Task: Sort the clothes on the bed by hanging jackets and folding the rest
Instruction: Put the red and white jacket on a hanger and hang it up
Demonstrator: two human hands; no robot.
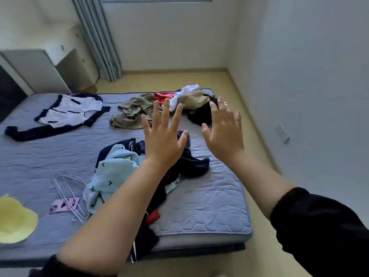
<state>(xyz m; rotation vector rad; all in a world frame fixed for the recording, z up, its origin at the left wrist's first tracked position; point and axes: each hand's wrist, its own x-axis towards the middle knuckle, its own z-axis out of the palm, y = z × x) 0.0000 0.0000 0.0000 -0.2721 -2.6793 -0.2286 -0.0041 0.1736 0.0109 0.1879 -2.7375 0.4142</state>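
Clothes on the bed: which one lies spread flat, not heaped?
The white garment with navy sleeves, far left, alone and flat. The khaki heap and the light-blue and navy heap are crumpled.

A pink phone (64, 205) lies near a yellow hat (16, 220), grey curtain (97, 37) beyond.

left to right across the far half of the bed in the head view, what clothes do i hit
white and navy jacket → olive garment → black garment
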